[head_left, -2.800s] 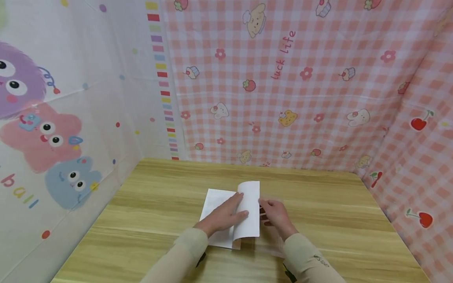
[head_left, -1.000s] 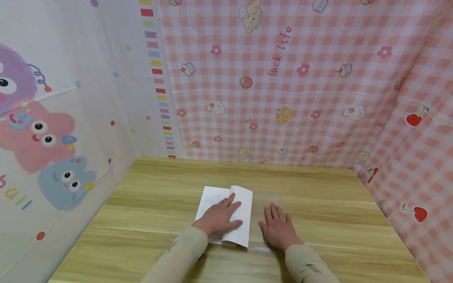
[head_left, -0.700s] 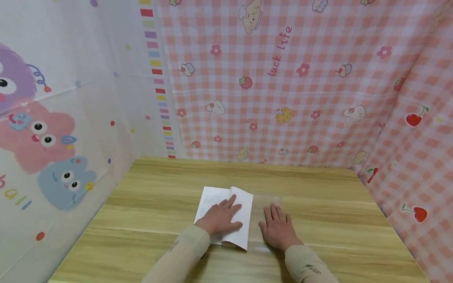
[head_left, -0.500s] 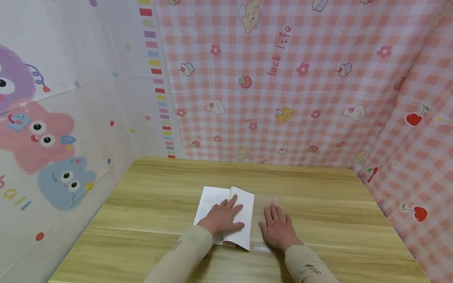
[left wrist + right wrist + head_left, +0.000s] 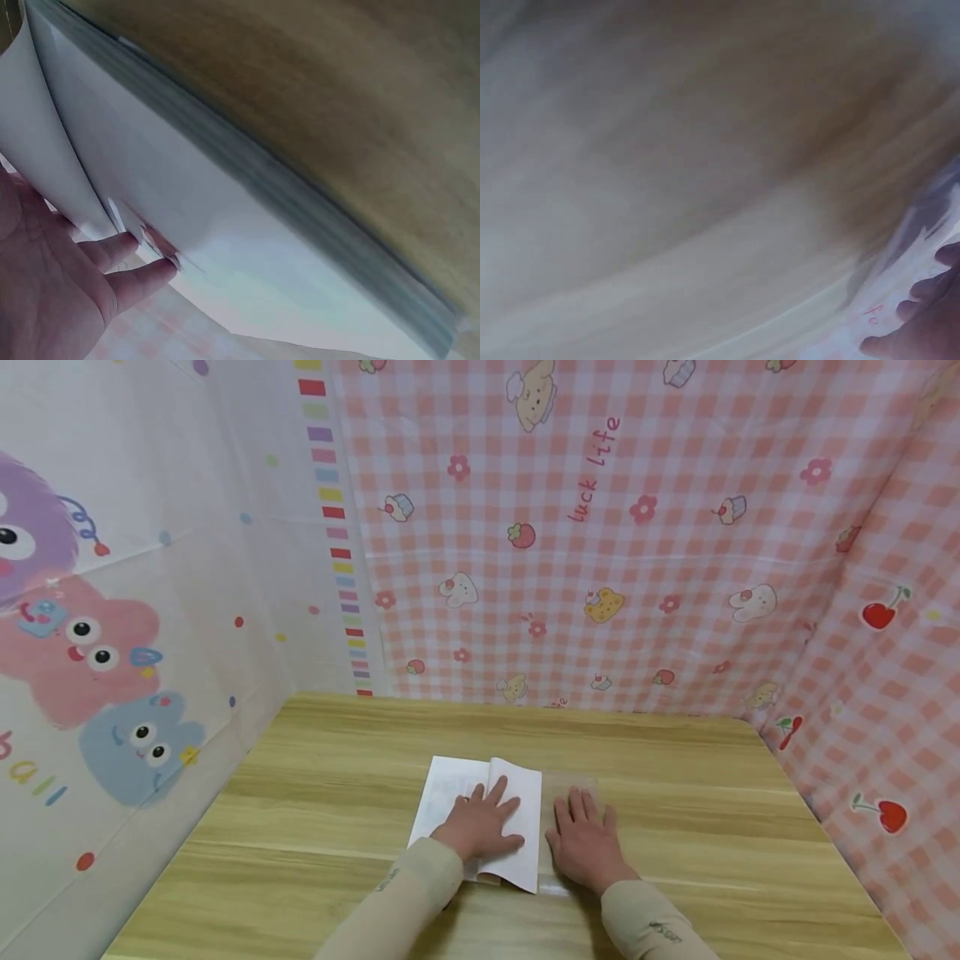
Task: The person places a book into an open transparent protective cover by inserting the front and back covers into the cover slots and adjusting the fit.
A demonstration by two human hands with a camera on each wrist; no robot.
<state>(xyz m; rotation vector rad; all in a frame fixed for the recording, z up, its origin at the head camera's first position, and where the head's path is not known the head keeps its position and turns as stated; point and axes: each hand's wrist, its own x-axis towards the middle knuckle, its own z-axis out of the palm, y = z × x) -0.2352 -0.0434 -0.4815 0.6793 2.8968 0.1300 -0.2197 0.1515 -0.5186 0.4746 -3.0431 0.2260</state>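
A book (image 5: 438, 785) with white pages lies on the table, its page edges showing as a thick block in the left wrist view. One white leaf (image 5: 527, 797) curves over to the right, its lower corner slightly lifted. My left hand (image 5: 483, 828) rests on this leaf with fingers spread; two fingertips touch the page near the fold in the left wrist view. A clear plastic sheet (image 5: 553, 885) extends from beneath the book to the right. My right hand (image 5: 588, 842) lies flat on that sheet, fingers straight, just right of the leaf's edge.
The wood-grain table (image 5: 337, 777) surrounds the book on all sides. A pink checked cloth (image 5: 562, 568) hangs behind its far edge and along the right side. A white cloth with cartoon figures (image 5: 112, 635) hangs at the left.
The raised leaf has come down to the right. My right hand has gone from the leaf's edge to flat on the plastic. My left hand has slid slightly right over the last second.
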